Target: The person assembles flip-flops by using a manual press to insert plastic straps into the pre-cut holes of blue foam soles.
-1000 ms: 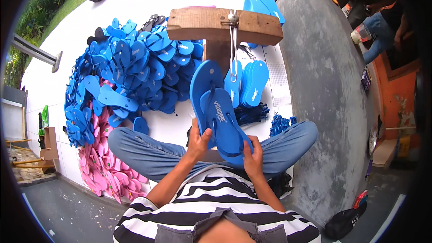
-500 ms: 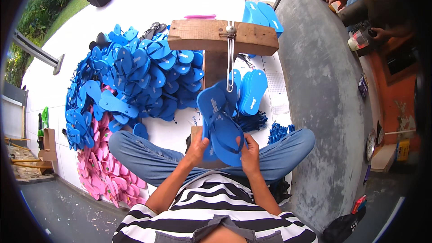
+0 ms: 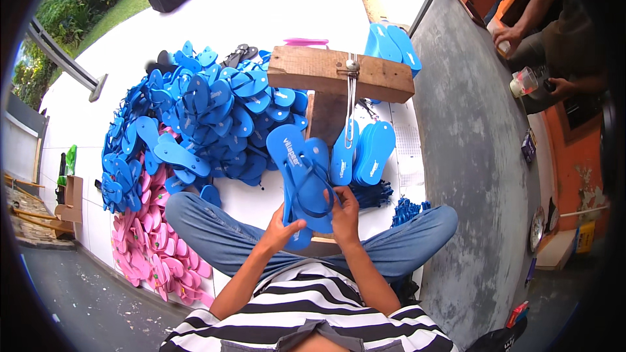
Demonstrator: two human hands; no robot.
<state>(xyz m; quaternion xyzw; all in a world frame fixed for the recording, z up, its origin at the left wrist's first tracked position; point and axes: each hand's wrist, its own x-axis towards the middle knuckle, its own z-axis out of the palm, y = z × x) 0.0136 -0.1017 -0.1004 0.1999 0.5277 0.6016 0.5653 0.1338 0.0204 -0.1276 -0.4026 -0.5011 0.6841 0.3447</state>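
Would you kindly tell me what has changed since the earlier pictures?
The right hand has moved inward, toward the left hand, and the upper end of the front blue flip-flop has swung left. Nothing was visibly let go: both hands still hold on. The wooden stand and pink pile stayed put.

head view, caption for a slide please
Left hand and right hand hold blue flip-flops near a wooden stand, a blue sandal heap and pink sandals lying to the left.

The person's two hands [image 3: 279, 231] [image 3: 345, 214], one wooden stand [image 3: 306, 70] and two flip-flop heaps [image 3: 199, 104] [image 3: 156, 254] show.
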